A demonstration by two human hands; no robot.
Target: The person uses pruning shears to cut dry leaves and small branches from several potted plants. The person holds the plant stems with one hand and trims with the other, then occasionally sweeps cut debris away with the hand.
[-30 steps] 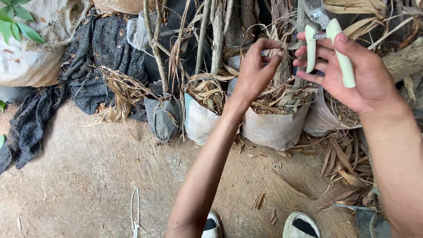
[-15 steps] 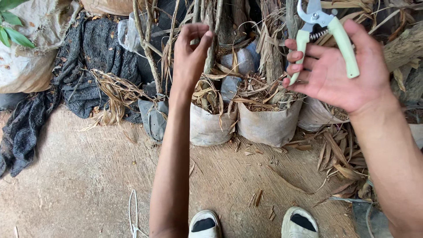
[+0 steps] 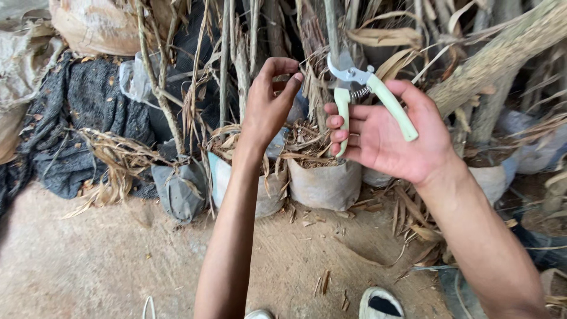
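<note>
The right hand [image 3: 393,139] sits at about two o'clock from the middle of the view, palm up, holding a pair of pruning shears [image 3: 367,94] with pale green handles. Its fingers [image 3: 338,121] curl around the nearer handle and the thumb presses along the other, so the hand is clamped on the tool. The grey metal blades point up toward twelve o'clock, next to a thin upright stem [image 3: 332,29], and a small spring shows between the handles.

The left hand [image 3: 269,106] is raised near the centre, at about nine o'clock from the shears and a little apart from them. Its fingers are bent and drawn close together around a dry stalk among the plants; whether they truly grip it, I cannot tell.

Below both hands, at six o'clock from the shears, stands a grey grow bag [image 3: 326,183] filled with dry leaves and soil. Just beside it at nine o'clock is a pale blue grow bag [image 3: 220,177], and further toward nine o'clock a dark cloth [image 3: 82,112] lies against the plants. A thick rough trunk [image 3: 502,56] slants across at one to two o'clock. The dirt floor [image 3: 88,260] spreads across the lower part, and a white shoe [image 3: 381,304] shows at six o'clock.
</note>
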